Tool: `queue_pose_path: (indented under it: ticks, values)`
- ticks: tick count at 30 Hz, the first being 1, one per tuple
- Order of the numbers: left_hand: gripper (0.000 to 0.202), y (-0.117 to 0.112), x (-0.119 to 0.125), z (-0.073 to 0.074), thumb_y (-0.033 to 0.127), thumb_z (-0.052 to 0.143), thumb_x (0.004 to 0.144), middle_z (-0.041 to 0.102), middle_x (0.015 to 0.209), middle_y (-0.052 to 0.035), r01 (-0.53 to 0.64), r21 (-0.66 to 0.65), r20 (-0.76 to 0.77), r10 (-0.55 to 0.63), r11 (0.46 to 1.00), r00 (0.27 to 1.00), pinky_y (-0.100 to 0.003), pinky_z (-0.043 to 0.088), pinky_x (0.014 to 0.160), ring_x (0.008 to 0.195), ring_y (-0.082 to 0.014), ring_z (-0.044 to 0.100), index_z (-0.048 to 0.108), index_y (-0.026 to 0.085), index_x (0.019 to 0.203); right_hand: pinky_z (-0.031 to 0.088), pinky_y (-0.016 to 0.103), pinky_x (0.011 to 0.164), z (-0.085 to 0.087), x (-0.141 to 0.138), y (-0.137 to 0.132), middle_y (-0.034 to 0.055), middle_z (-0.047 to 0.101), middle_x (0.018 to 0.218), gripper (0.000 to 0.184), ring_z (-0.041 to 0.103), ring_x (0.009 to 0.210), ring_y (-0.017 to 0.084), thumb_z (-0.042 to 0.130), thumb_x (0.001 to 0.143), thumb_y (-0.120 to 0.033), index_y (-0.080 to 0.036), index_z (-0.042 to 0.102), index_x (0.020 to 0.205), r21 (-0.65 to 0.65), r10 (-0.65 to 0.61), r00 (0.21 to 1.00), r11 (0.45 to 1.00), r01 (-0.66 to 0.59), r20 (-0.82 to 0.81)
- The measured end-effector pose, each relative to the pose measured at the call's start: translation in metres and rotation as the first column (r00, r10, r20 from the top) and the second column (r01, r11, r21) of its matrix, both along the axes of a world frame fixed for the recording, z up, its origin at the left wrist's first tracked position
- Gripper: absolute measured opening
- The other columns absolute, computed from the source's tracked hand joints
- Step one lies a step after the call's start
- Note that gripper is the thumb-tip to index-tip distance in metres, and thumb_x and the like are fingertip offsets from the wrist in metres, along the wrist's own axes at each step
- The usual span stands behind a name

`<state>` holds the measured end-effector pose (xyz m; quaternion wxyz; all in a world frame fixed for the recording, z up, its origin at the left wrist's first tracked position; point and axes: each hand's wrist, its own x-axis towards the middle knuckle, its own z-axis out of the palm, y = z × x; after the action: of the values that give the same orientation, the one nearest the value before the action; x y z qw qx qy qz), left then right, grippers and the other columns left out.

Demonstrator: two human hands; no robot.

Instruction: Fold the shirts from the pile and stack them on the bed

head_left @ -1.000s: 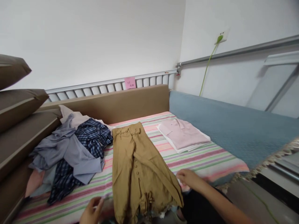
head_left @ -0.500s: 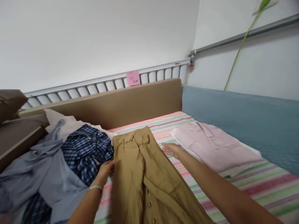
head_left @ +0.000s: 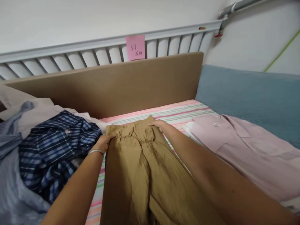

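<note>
A long khaki skirt (head_left: 131, 159) with a gathered waist lies spread out lengthwise in front of me, its lower part running out of the bottom of view. At the left edge of its waistband, my left hand (head_left: 104, 142) is closed on the cloth, thumb on top and fingers mostly hidden. My right hand (head_left: 159, 125) grips the opposite waist edge in the same way, near the top right corner. The waistband is flat, with creases below the gathers.
Left of the skirt lie a crumpled blue plaid shirt (head_left: 53, 140), a grey-blue garment (head_left: 21, 187) and pale cloth. A folded pink shirt (head_left: 234, 140) rests at right on the striped sheet (head_left: 182, 109). Brown (head_left: 140, 84) and blue padded panels (head_left: 246, 90) border the bed; a radiator (head_left: 91, 57) stands behind.
Both hands have moved up along the skirt's sides and closed on its waist edges; before, they were lower beside it, the right one open. The view has moved closer.
</note>
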<state>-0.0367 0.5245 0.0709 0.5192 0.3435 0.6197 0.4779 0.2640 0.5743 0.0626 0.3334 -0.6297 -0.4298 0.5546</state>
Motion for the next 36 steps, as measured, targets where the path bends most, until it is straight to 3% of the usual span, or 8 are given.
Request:
queue_pose_path:
  ticks: [5,10,14,18,22,26,31,36]
  values:
    - [0.04,-0.021,0.002,0.035,0.013,0.073,0.056,0.067,0.071,-0.002,-0.033,0.152,-0.044,0.04,0.988,0.998,-0.036,0.053,0.069,0.06,-0.0159,0.062,0.061,0.012,0.094,0.053,0.039,0.073,0.039,0.0,-0.028,0.0071,0.071,0.083,0.039,0.066,0.072,0.021,0.072,0.066,-0.024,-0.012,0.06,0.101,0.139,-0.007,0.995,0.99,0.021,-0.098]
    - [0.042,-0.092,-0.014,0.071,0.029,0.076,0.055,0.07,0.087,-0.0048,0.1,0.407,-0.348,0.053,0.908,0.936,-0.036,0.048,0.085,0.084,-0.0214,0.062,0.065,0.013,0.092,0.048,0.036,0.084,0.078,0.022,-0.106,0.0038,0.07,0.093,0.031,0.062,0.091,0.023,0.073,0.06,-0.02,-0.014,0.066,0.09,0.469,0.018,1.0,0.883,-0.027,0.023]
    - [0.028,-0.181,-0.025,0.04,0.035,0.069,0.063,0.07,0.089,-0.0059,0.364,0.385,-0.603,-0.068,0.848,0.795,-0.037,0.046,0.087,0.089,-0.0257,0.061,0.069,0.019,0.085,0.045,0.038,0.089,0.058,0.049,-0.195,0.0051,0.07,0.091,0.021,0.06,0.094,0.025,0.068,0.065,-0.029,-0.019,0.07,0.084,0.484,0.163,0.931,0.817,-0.313,0.327]
    - [0.018,-0.244,-0.048,-0.01,0.035,0.061,0.069,0.07,0.101,-0.0066,0.62,0.183,-0.761,-0.29,0.763,0.581,-0.044,0.039,0.098,0.105,-0.03,0.057,0.073,0.027,0.08,0.038,0.035,0.097,0.029,0.074,-0.26,0.0053,0.066,0.108,0.025,0.056,0.105,0.023,0.057,0.071,-0.02,-0.026,0.072,0.091,0.316,0.397,0.69,0.676,-0.666,0.606]
    - [0.024,-0.252,-0.072,0.007,0.036,0.052,0.077,0.068,0.107,-0.0058,0.587,0.216,-0.842,-0.155,0.781,0.516,-0.043,0.042,0.097,0.107,-0.0258,0.058,0.071,0.028,0.089,0.04,0.036,0.096,0.063,0.082,-0.275,0.0051,0.065,0.113,0.036,0.057,0.107,0.021,0.045,0.077,-0.016,-0.024,0.068,0.103,0.259,0.416,0.574,0.602,-0.755,0.706]
    - [0.033,-0.231,-0.032,0.051,0.037,0.043,0.086,0.06,0.123,-0.0057,0.588,0.353,-0.901,0.095,0.727,0.424,-0.045,0.037,0.102,0.121,-0.0222,0.047,0.061,0.024,0.11,0.036,0.039,0.101,0.103,0.041,-0.262,0.006,0.06,0.122,0.036,0.05,0.117,0.02,0.039,0.089,-0.03,-0.023,0.061,0.116,0.433,0.209,0.617,0.545,-0.718,0.759]
    - [0.045,-0.203,0.048,0.015,0.046,0.04,0.087,0.041,0.142,-0.0058,0.655,0.093,-0.995,0.055,0.75,0.078,-0.06,0.027,0.103,0.134,-0.0318,0.027,0.046,0.031,0.13,0.017,0.051,0.109,0.04,-0.032,-0.245,0.0068,0.028,0.148,0.049,0.021,0.136,0.025,0.042,0.088,-0.048,-0.03,0.043,0.134,0.38,0.121,0.502,0.51,-0.772,0.857]
    - [0.053,-0.193,0.048,-0.038,0.05,0.034,0.088,0.027,0.148,-0.0075,0.593,-0.07,-0.997,-0.049,0.802,-0.05,-0.06,0.019,0.105,0.136,-0.0326,0.02,0.033,0.033,0.137,0.012,0.048,0.11,-0.026,-0.044,-0.242,0.0064,0.022,0.15,0.051,0.016,0.138,0.022,0.037,0.09,-0.05,-0.032,0.036,0.137,0.32,0.128,0.458,0.553,-0.769,0.88]
